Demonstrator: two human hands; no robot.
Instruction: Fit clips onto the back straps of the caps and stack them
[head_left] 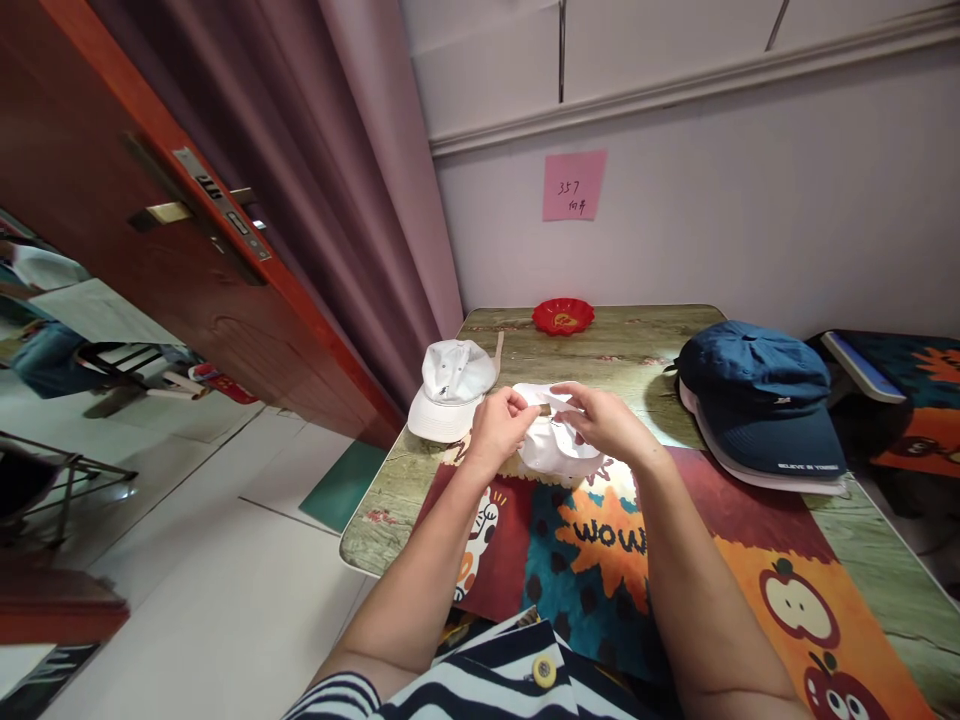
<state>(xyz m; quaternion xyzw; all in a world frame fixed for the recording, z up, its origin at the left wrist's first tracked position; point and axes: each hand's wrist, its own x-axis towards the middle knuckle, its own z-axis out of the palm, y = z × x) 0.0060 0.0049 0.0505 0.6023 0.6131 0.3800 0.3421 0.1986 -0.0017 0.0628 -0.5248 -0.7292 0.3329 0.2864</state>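
Near frame centre: left hand (496,430) pinches brownish tab (545,409), long axis left-right; right hand (606,418), just rightward, grips white cap (553,455).

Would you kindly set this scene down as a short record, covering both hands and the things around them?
Left hand: pinching the white cap near a small brownish piece
Right hand: fingers at the same cap, opposite side; exact grip unclear
Beyond left hand: second white cap
Far right: dark blue cap over a pale cap
Table back: red dish
Wall: pink note
Under hands: colourful mat
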